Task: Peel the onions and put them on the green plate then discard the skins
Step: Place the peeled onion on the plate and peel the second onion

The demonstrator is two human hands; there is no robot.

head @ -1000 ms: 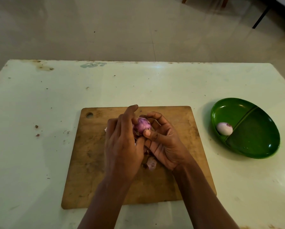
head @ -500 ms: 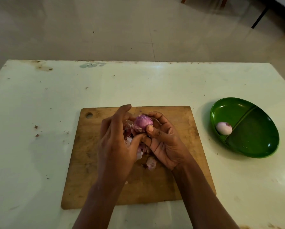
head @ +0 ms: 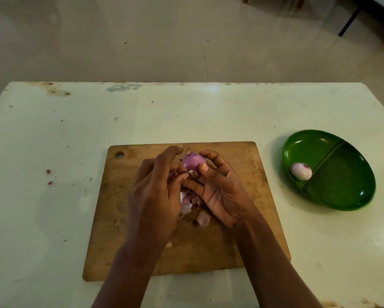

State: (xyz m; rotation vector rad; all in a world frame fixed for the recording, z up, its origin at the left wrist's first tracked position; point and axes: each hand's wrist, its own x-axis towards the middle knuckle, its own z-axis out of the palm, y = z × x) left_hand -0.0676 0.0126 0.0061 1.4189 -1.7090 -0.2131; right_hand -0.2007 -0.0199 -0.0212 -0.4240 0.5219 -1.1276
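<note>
A small purple onion point(head: 192, 162) is held above the wooden cutting board point(head: 242, 247). My right hand point(head: 222, 192) grips it between thumb and fingers. My left hand point(head: 156, 196) pinches a strip of onion skin point(head: 192, 173) at the onion's lower side. Loose pink and white skins point(head: 203, 217) lie on the board under my hands, partly hidden. A green divided plate point(head: 346, 181) sits to the right of the board. One pale peeled onion point(head: 301, 171) rests in its left compartment.
The board lies on a pale table point(head: 53, 196) with small skin crumbs point(head: 48, 172) at the left. Beyond the table's far edge is tiled floor, with dark furniture legs point(head: 351, 21) at the top right.
My left hand has shifted slightly up and right against the onion and now pinches a skin strip. The onion has turned a little in my right hand.
</note>
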